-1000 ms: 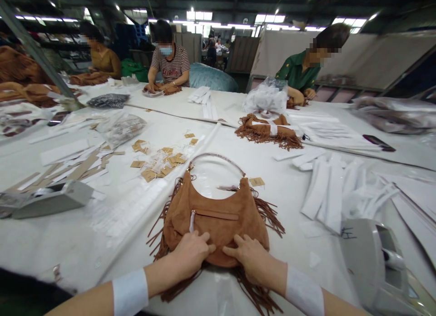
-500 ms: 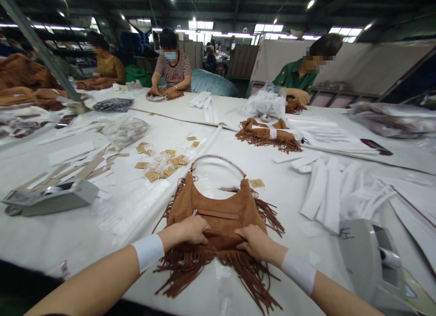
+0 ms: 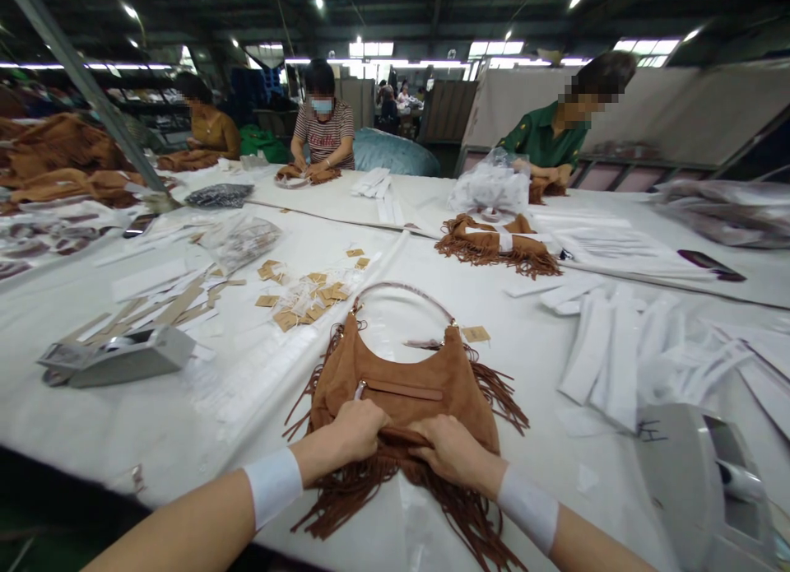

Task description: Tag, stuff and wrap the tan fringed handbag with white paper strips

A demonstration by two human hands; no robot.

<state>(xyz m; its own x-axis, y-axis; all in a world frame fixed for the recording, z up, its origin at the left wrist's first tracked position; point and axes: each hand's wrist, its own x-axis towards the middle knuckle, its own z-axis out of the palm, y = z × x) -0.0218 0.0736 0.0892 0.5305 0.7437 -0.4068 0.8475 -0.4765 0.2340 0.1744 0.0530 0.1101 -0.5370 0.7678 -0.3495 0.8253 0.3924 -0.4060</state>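
Observation:
A brown suede handbag (image 3: 401,370) with long fringes lies on the white table in front of me, its curved handle (image 3: 404,288) pointing away. A slanting zip pocket crosses its front. My left hand (image 3: 355,430) is closed on the lower part of the bag, left of the middle. My right hand (image 3: 453,448) grips the same lower edge a little to the right. Between the two hands the suede is bunched into a fold. Fringe hangs below both hands toward the table's front edge. A tan hang tag (image 3: 476,334) lies beside the handle's right end.
Tape dispensers stand at left (image 3: 120,356) and right (image 3: 704,481). Loose tan tags (image 3: 309,296), paper strips (image 3: 601,350) and cardboard strips (image 3: 178,300) lie about. Another fringed bag (image 3: 499,243) sits farther back. Co-workers handle brown pieces across the table.
Both my hands have drawn slightly closer together, and the bag's lower edge is folded up more between them. The whole view has shifted a little, with the scene sliding right.

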